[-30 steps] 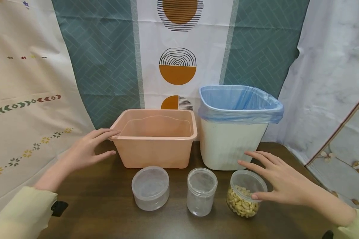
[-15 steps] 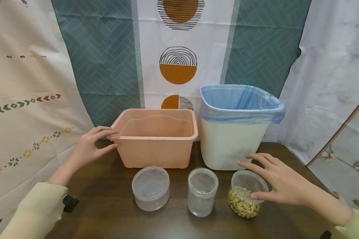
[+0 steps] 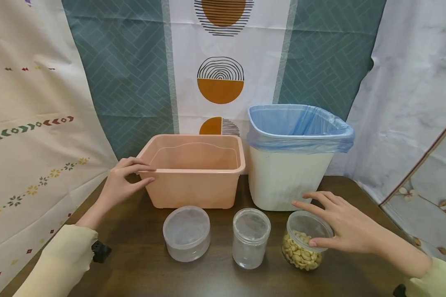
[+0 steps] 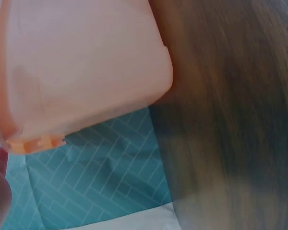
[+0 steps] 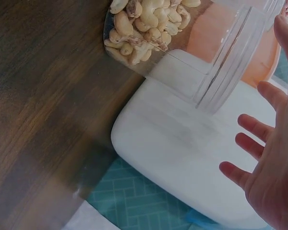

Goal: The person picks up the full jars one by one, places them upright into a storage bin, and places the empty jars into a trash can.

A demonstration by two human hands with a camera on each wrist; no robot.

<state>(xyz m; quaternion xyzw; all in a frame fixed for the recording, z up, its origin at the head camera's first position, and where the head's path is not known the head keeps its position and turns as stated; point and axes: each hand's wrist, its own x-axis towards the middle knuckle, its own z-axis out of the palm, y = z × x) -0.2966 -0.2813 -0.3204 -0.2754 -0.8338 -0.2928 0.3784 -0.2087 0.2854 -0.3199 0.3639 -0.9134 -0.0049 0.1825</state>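
Observation:
In the head view my left hand (image 3: 124, 179) is at the near left corner of the pink plastic bin (image 3: 189, 189). Its fingers reach over the rim and the thumb points along the outside, with a gap between them; firm contact is unclear. My right hand (image 3: 343, 225) hovers spread by a clear jar of cashews (image 3: 302, 251), thumb near the jar's upper edge. The right wrist view shows the fingers (image 5: 252, 127) apart from the jar (image 5: 182, 62). Two other clear containers stand left of it: a low round one (image 3: 187, 234) and a taller jar (image 3: 251, 238).
A white trash bin (image 3: 282, 177) with a blue liner (image 3: 301, 142) stands behind the cashew jar, beside the pink bin. All stand on a dark wooden table (image 3: 145, 264). Patterned cloths (image 3: 134, 66) hang at the back and sides.
My left hand has moved right along the pink bin's corner, and its thumb and fingers have come closer together. My right hand has barely moved. The bins and containers stay in place.

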